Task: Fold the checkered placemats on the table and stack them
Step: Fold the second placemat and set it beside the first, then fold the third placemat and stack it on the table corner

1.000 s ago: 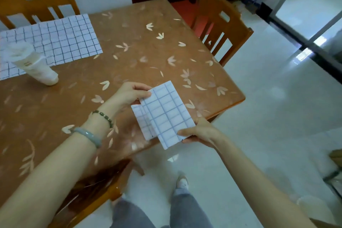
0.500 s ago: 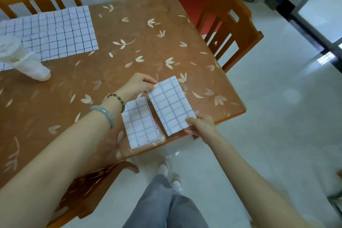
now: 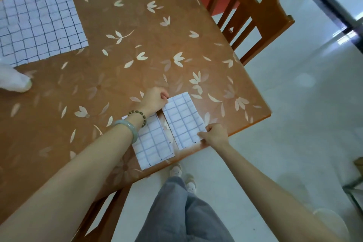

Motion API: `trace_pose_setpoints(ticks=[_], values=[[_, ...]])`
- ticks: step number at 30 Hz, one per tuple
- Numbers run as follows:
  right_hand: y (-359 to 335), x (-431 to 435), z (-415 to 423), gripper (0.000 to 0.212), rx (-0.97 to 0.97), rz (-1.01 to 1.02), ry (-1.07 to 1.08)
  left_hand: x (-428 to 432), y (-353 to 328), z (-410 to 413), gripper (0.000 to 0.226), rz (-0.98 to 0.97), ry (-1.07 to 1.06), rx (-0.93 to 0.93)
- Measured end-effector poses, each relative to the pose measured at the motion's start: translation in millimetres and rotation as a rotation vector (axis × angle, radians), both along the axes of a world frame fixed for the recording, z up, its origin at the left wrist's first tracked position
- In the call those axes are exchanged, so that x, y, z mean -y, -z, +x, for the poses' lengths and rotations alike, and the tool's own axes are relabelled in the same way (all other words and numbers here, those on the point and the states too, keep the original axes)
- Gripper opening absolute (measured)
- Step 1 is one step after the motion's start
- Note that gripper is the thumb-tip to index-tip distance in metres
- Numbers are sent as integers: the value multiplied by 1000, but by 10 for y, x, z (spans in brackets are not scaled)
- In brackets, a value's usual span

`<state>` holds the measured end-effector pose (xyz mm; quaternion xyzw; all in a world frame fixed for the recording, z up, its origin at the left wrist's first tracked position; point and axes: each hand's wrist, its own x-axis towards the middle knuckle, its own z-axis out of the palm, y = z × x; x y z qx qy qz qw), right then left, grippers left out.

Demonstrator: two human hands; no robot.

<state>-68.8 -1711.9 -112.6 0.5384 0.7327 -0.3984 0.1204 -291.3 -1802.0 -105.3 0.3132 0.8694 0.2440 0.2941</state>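
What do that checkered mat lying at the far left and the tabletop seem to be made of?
The unfolded placemat looks like thin matte cloth, possibly paper: it lies wrinkled, its grid lines wavy. The table looks like wood under a glossy printed cover, perhaps plastic: soft sheen, pale leaf pattern, orange wooden edge.

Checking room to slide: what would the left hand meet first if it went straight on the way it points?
The left hand, pinching the folded placemat, points across the table toward its far right edge. The way looks free until the wooden chair beyond; depth there is unclear.
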Motion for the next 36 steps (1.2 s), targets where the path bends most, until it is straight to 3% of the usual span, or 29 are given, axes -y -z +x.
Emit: trace_pose_setpoints(ticks=[7, 11, 13, 15, 17, 24, 27, 31, 34, 36], values=[[77, -39, -40, 40, 40, 30, -76, 15, 109, 13, 25, -23, -6, -57], [56, -33, -7, 31, 38, 108, -89, 2, 84, 109, 12, -41, 65, -266], [51, -8, 22, 37, -48, 384, -235, 49, 118, 222, 29, -39, 156, -376], [87, 58, 33, 47, -89, 650, -538, 143, 204, 397, 53, -20, 338, -489], [186, 142, 39, 60, -38, 720, -774, 232, 334, 556, 65, -66, 505, -581], [355, 233, 69, 86, 192, 424, -965, 414, 532, 685, 72, -275, 611, -522], [249, 186, -4, 76, 194, 377, -972, 350, 446, 699, 75, -310, 601, -482], [-176, -60, -132, 70, -18, 65, -723, 125, 58, 634, 66, -297, 545, -387], [-679, -305, -2, 68, -170, -185, -450, -57, -491, 646, 60, -162, 413, -272], [-991, -464, 210, 69, -248, -218, -352, -158, -814, 717, 64, -22, 364, -147]])
